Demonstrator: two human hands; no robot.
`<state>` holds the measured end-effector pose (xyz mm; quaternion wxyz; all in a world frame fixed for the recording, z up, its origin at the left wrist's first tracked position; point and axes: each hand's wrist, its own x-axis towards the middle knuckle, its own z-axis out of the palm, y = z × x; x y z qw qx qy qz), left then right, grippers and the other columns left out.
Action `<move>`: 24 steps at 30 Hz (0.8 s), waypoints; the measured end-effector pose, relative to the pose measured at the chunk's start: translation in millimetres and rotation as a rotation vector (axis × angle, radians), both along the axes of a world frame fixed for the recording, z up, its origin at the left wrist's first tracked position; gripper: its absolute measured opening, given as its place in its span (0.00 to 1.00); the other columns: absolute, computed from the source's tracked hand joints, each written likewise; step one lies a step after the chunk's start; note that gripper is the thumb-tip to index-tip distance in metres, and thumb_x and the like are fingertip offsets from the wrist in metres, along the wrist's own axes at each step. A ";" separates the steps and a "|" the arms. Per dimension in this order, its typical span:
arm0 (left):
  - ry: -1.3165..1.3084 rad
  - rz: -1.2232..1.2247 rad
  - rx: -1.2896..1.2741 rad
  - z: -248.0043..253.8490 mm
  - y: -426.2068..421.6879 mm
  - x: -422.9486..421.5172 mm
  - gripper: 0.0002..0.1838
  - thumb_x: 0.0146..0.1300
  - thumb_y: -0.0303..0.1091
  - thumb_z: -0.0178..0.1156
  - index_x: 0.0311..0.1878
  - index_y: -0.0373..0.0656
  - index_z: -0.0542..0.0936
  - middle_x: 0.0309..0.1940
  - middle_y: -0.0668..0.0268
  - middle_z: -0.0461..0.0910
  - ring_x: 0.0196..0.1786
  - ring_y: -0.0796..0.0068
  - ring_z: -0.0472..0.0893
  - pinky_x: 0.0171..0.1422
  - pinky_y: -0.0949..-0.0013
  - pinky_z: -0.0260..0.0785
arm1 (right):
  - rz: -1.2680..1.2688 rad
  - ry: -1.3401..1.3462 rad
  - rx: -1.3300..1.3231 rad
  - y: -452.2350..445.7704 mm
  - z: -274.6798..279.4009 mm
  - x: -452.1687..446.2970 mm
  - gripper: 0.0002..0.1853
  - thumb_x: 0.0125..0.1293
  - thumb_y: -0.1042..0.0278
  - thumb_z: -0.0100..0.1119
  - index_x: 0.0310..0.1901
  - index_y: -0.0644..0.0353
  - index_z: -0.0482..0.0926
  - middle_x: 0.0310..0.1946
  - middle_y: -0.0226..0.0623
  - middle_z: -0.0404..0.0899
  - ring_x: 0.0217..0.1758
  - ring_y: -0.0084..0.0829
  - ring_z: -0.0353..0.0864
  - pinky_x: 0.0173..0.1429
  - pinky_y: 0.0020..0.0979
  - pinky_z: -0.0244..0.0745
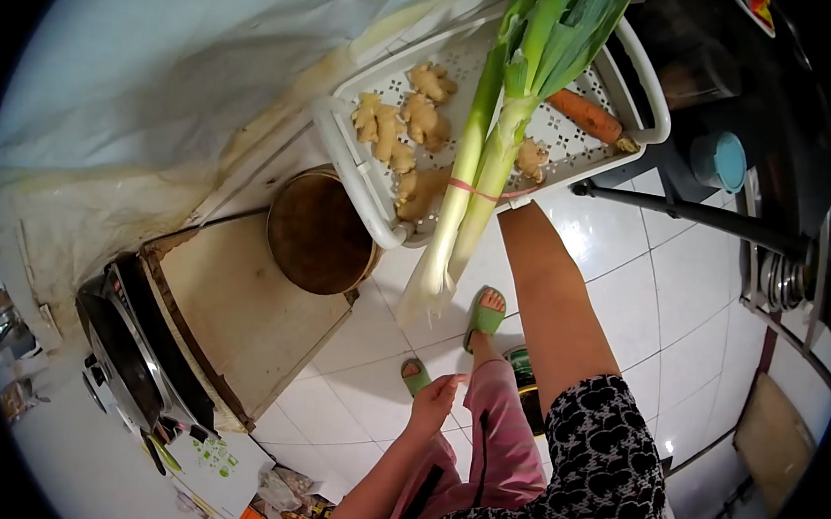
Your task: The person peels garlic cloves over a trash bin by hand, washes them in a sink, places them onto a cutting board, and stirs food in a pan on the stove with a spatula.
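A white perforated basket point(355, 183) is at the top centre, tilted, holding several pieces of ginger point(385, 131) and a carrot point(587, 115). Two leeks point(477, 169), bound by a red band point(474, 189), lie across it, their root ends jutting past the near rim. My right forearm point(563, 305) reaches up to the basket's near side. There the right hand goes out of sight behind or under the basket, so its grip cannot be seen. Below the leek roots, my left hand point(436, 403) hangs in front of my legs, fingers curled, with nothing visible in it.
Left of me, a pot-like brown round container point(318, 231) stands on a worn board-topped surface point(244, 298), beside a black pan point(119, 361). At right are a dark rack point(700, 209) and a blue cup point(721, 161). White floor tiles point(611, 298) lie below.
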<state>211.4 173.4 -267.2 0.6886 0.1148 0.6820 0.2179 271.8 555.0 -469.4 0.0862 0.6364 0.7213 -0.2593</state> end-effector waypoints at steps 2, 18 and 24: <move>-0.018 0.021 0.016 -2.6 -7.9 -1.7 0.19 0.70 0.43 0.47 0.50 0.37 0.76 0.15 0.78 0.58 0.18 0.88 0.57 0.24 0.80 0.51 | -0.038 0.036 0.032 -2.8 8.3 3.2 0.12 0.61 0.65 0.52 0.45 0.58 0.76 0.39 0.36 0.79 0.35 0.35 0.78 0.41 0.34 0.75; 0.397 -0.357 0.504 81.8 -28.5 4.7 0.14 0.64 0.38 0.55 0.47 0.40 0.77 0.26 0.57 0.78 0.28 0.69 0.77 0.36 0.68 0.69 | -1.045 1.613 -0.615 -384.3 214.3 120.2 0.18 0.68 0.57 0.50 0.51 0.63 0.72 0.37 0.35 0.77 0.34 0.26 0.78 0.39 0.27 0.77; 0.423 -0.768 0.800 154.5 -93.5 17.7 0.18 0.62 0.40 0.54 0.50 0.37 0.72 0.37 0.50 0.79 0.40 0.48 0.78 0.42 0.55 0.71 | -0.844 1.508 -0.345 -496.4 327.0 113.4 0.18 0.69 0.62 0.50 0.56 0.61 0.73 0.42 0.29 0.77 0.41 0.20 0.74 0.47 0.25 0.72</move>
